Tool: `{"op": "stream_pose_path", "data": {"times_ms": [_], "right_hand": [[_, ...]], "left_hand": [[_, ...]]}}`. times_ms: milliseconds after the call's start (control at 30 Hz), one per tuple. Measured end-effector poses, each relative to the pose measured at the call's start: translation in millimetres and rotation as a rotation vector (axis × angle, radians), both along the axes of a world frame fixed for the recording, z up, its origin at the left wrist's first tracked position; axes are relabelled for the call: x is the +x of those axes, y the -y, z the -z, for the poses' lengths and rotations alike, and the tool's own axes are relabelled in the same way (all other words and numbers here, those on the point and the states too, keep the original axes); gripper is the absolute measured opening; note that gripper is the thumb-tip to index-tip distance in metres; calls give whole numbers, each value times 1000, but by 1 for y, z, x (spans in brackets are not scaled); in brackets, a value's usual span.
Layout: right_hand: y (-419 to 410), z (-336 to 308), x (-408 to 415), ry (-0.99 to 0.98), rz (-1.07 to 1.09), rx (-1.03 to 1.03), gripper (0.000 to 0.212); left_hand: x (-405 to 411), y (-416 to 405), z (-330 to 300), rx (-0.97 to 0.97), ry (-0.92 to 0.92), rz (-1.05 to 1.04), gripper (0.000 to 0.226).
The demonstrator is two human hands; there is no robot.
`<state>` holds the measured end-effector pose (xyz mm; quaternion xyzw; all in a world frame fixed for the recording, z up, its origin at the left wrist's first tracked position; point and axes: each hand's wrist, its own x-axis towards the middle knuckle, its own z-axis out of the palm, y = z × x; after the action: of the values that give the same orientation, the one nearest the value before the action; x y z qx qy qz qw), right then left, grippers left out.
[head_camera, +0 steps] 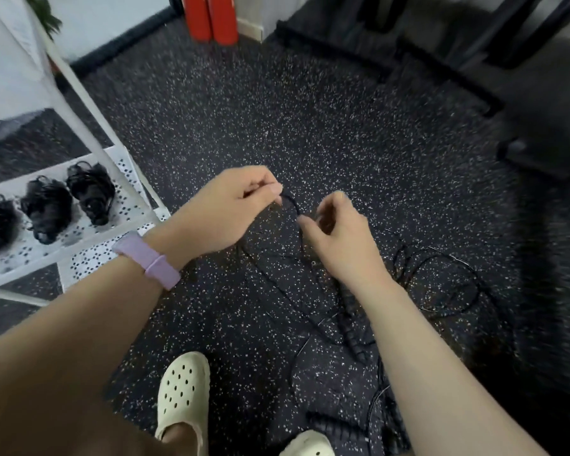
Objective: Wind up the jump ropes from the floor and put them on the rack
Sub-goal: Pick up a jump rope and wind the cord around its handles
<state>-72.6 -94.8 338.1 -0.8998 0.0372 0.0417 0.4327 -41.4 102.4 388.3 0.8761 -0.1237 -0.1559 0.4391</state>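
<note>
The rack [89, 238] stands at the left, with three wound ropes [91, 192] side by side on its shelf. Right of it, over the floor [277, 110], the left hand [224, 209] and right hand [339, 238] hold a rope [292, 204] between them. A loose rope [448, 281] lies on the floor at the right. Two shoes [183, 393] stand nearest the camera.

Person, head-camera view. Both forearms bare, no sleeves visible. Left wrist: lilac wristband [148, 259], soft strap with keeper loop. Feet at 6 o'clock: pair of cream perforated clogs, left clog [183, 394] fully shown, right clog [307, 444] cut off by the frame edge.
</note>
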Motion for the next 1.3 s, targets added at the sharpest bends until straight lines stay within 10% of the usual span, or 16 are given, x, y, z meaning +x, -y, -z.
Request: {"op": "stream_pose_path", "data": {"times_ms": [300,667,833,1000,1300], "right_hand": [[-10,-26,-20,-126,-164,-22,22],[-30,-59,-24,-63,-168,173,36],[-27,-80,-19,185,48,259,35],[-25,-105,-19,216,171,593,35],[-18,-124,-24,279,240,762,32]], "left_hand": [[-29,4,-39,-701,-73,-119,23],[-30,-2,-54,-1014,-158,-273,27],[-28,-12,-52,-775,-216,-359,22],[-34,-5,-44,-111,-68,-17,30],[-32,18,-34,-183,-197,146,3]]}}
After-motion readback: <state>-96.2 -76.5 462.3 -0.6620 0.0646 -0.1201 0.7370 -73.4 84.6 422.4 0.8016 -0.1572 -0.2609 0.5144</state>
